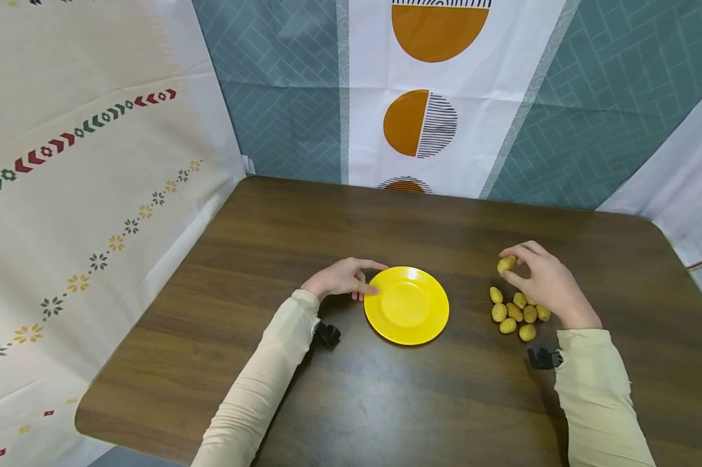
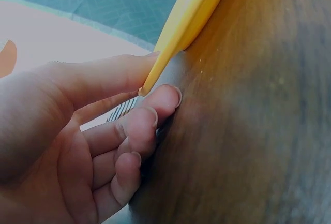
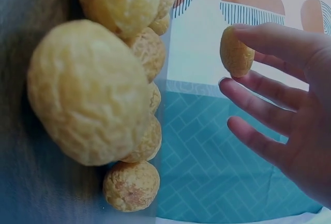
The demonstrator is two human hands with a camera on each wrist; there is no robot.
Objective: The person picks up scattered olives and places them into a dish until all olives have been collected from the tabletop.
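A round, shiny yellow plate (image 1: 406,306) lies in the middle of the wooden table. My left hand (image 1: 346,277) holds its left side, thumb over the rim and index finger along the far edge. In the left wrist view the other fingers (image 2: 163,100) curl beneath the rim. Above the table on the right, my right hand (image 1: 546,279) pinches a small, wrinkled yellow potato (image 3: 237,53) between thumb and fingertips. Several similar potatoes (image 1: 514,312) lie in a loose group just below that hand, to the right of the plate; the hand partly covers the group.
The brown table (image 1: 211,324) has rounded corners. A patterned teal and white cloth (image 1: 292,91) hangs behind its far edge, and a cream embroidered cloth (image 1: 82,214) hangs along the left. Black wrist cameras (image 1: 327,335) sit on both sleeves.
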